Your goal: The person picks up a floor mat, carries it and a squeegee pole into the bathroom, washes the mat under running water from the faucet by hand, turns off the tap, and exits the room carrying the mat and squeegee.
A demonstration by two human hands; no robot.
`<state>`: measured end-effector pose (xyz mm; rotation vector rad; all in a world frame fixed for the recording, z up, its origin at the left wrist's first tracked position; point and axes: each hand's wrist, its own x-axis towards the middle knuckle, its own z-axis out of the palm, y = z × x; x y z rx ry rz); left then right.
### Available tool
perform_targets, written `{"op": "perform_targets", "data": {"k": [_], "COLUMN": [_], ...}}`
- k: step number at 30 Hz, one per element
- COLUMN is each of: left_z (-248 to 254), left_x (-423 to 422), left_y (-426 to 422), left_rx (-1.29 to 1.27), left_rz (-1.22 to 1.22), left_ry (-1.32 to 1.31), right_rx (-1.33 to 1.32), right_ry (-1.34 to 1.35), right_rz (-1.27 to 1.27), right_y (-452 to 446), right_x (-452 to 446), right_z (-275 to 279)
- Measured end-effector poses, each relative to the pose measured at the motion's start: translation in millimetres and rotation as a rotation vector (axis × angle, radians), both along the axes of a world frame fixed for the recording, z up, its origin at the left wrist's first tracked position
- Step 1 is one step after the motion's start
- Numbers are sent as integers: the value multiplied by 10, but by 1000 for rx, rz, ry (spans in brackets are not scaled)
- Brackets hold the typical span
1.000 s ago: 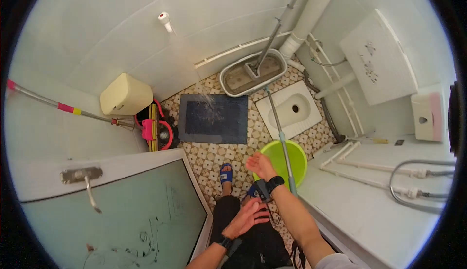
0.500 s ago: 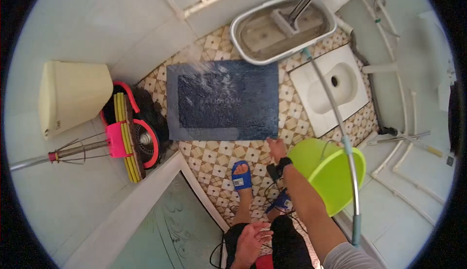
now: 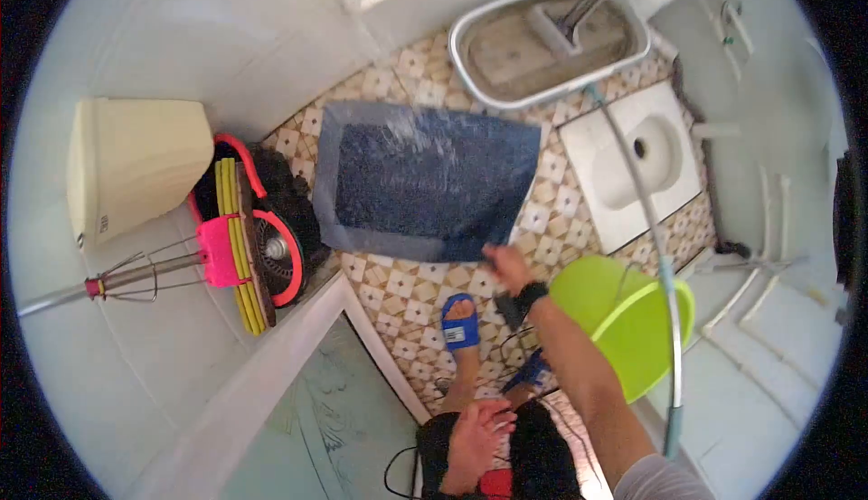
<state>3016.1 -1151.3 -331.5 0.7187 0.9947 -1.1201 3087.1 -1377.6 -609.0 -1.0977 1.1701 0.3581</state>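
A dark blue bath mat with a paler border and whitish streaks along its far side lies on the patterned tile floor. My right hand, a black band on its wrist, is closed on the mat's near right corner, which is bent upward. My left hand stays close to my knees with loosely curled fingers, holding nothing. Just right of my right forearm stands a lime green bucket. A long grey-and-teal pole passes over the bucket's opening.
A grey basin with murky water and a mop head stands at the back. The squat toilet is on the right. A yellow sponge mop and a cream bin are left, near the door frame.
My right hand has taken hold of the mat's near right corner and drawn it up and slightly left, so the mat is skewed. The view has shifted a little.
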Motion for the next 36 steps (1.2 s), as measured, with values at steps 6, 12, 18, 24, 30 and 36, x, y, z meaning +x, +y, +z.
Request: {"op": "perform_targets", "data": {"k": [6,12,18,24,30,36], "left_z": [260,1296,1794,2154,2510,2250], "left_x": [273,2049,3306,3965,4231,4567], "left_y": [-85,-878,-1355,-1593,-1899,-1795], "left_rx": [146,401,803,723,439,349], "left_rz": [-83,-208,-819,-841,-982,-759], "left_ry": [-175,-775,-1733,-1632,-1504,-1230], "right_rx": [-196,-235,-234,-235,-1076,-1051], "right_ry": [-123,-256,-515,-530,-698,-522], "right_rz": [115,322,426,585,828,1002], "right_y": [11,-386,-429,-799,-1260,-1448], "right_x": [586,1687,2428,2831,3084,3338], "right_z": [1665,3499,4743,5336,5477,5372]}}
